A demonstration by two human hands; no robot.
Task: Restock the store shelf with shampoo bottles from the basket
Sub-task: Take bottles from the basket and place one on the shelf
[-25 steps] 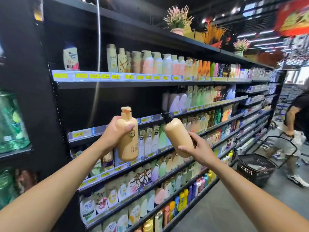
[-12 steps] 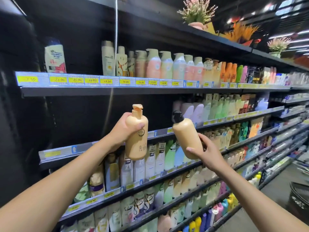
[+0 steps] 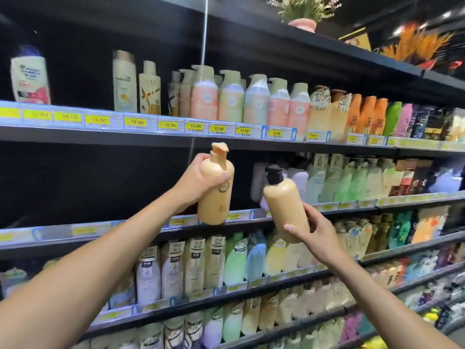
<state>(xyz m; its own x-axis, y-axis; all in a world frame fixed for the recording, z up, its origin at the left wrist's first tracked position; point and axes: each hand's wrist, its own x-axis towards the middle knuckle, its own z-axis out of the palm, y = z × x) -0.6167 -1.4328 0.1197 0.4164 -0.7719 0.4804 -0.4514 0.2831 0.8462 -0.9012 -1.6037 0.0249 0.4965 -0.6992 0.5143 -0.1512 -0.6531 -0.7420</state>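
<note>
- The shelf (image 3: 176, 137) unit ran past every edge of the frame; its far right end blurred so that the goods there could not be told apart.
- The middle tier's left stretch stood dark and bare, open room behind both raised bottles; stock began only to the right of them.
- Price tags (image 3: 137, 122) on the upper rail read clearly near the middle and smeared toward both ends.
- Both forearms entered from the bottom corners, cut off by the frame.
- The left hand (image 3: 198, 178) wrapped its grip around the tan-capped bottle (image 3: 216, 192), upright before the middle rail; most fingers were hidden behind it.
- The right hand (image 3: 313, 229) clasped the black-capped bottle (image 3: 285, 206) low down, tilted left, its base hidden by the palm.
- The two bottles hung near each other, not touching.
</note>
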